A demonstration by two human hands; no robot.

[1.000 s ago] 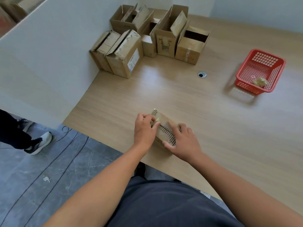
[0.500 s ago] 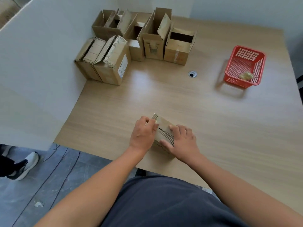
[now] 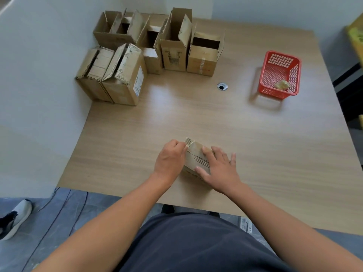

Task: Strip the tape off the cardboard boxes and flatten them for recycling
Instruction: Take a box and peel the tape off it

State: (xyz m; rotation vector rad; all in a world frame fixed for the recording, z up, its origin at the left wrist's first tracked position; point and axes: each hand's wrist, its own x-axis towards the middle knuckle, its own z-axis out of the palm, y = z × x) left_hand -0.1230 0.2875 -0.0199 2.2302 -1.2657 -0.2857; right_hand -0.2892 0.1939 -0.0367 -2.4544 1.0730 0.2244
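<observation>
Looking down, I see the small cardboard box (image 3: 196,159) on the wooden table (image 3: 255,144) near its front edge, between my hands. My left hand (image 3: 170,160) pinches a pale strip of tape (image 3: 189,143) at the box's far corner. My right hand (image 3: 220,169) lies flat on its top, fingers spread and pressing. Other boxes (image 3: 153,52) stand at the far left corner.

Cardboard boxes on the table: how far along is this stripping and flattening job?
Early. Done: one wad of tape lies in the red basket; no flattened box shows. In hand: the left hand pinches a tape end on the small box while the right hand presses it flat-fingered. Left: the cluster of boxes at the far corner, all standing.
</observation>
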